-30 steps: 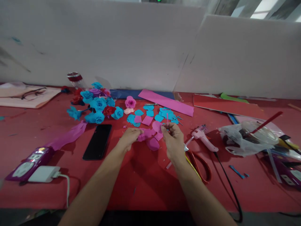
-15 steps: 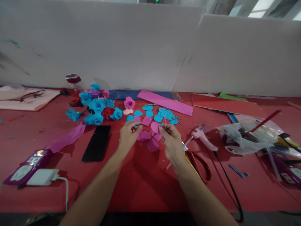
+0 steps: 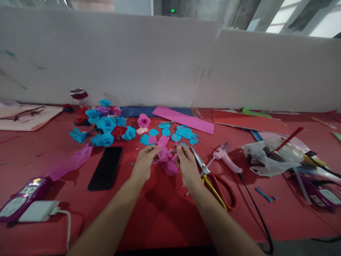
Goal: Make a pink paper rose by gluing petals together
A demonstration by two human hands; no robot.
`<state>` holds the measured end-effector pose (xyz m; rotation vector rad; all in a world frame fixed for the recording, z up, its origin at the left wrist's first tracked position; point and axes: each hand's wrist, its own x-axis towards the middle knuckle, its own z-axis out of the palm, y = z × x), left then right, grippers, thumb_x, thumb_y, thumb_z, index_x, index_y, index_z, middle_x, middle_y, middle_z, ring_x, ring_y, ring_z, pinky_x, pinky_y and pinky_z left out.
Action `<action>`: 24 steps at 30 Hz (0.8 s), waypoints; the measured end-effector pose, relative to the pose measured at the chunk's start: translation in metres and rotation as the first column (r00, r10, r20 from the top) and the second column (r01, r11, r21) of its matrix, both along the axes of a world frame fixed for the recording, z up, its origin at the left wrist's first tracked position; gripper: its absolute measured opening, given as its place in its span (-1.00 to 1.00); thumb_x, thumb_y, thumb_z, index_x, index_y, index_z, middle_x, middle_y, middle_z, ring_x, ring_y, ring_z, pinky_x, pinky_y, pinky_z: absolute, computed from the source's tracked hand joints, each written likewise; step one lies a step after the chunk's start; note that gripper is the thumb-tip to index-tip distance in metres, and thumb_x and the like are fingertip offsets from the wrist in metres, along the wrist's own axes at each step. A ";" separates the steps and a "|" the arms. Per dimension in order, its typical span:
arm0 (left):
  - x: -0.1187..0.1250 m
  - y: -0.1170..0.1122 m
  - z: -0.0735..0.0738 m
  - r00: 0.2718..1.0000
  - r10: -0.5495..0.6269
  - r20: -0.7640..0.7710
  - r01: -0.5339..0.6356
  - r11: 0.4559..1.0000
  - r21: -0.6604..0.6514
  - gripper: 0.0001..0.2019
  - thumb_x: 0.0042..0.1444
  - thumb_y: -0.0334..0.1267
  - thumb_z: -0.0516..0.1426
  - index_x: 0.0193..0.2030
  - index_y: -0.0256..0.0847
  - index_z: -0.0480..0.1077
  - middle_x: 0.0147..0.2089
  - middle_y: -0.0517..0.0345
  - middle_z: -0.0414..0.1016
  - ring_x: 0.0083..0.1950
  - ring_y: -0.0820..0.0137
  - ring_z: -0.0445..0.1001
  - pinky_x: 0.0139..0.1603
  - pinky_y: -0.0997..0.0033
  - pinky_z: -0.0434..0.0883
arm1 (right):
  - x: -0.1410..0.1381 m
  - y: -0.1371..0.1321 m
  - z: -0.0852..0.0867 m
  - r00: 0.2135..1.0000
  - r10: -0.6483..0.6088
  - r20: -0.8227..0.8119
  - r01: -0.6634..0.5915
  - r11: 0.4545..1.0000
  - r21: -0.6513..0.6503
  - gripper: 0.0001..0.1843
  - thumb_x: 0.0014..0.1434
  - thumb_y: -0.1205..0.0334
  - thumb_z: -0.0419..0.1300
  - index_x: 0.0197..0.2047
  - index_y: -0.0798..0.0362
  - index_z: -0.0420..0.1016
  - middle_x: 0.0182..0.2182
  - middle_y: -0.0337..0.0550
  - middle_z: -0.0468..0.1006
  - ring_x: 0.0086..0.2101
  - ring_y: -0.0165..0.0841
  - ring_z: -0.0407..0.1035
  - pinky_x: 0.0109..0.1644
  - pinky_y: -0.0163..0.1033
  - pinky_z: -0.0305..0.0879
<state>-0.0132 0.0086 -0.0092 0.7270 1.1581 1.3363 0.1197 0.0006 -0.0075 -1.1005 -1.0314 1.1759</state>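
The red tabletop [image 3: 160, 220] carried loose pink petals [image 3: 169, 168] near its middle, with blue petals [image 3: 185, 133] just behind them and a pink strip [image 3: 183, 120] farther back. A black phone [image 3: 105, 168] lay to the left, in front of bunched flowers [image 3: 106, 124]; scissors [image 3: 205, 170] lay to the right, near a pink glue gun [image 3: 226, 159].

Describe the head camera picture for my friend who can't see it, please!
A person's left hand holds a pink paper-like petal and their right hand a thin pink stick, over a red table. Flat turquoise petals lie beyond; turquoise, red and purple artificial flowers sit at left, metal scissors with red and yellow handles at right.
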 end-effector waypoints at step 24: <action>0.017 -0.004 0.007 0.981 0.006 -0.192 0.028 0.985 0.173 -0.86 -0.07 -0.27 0.20 -0.33 -0.21 0.51 -0.29 0.12 0.54 -0.22 0.39 0.47 -0.10 0.39 0.36 | 0.000 0.000 0.003 0.993 0.073 -0.097 -0.078 0.996 -0.050 -0.89 -0.02 0.20 0.23 -0.38 0.03 0.50 -0.44 -0.25 0.51 -0.41 -0.41 0.36 -0.25 -0.26 0.30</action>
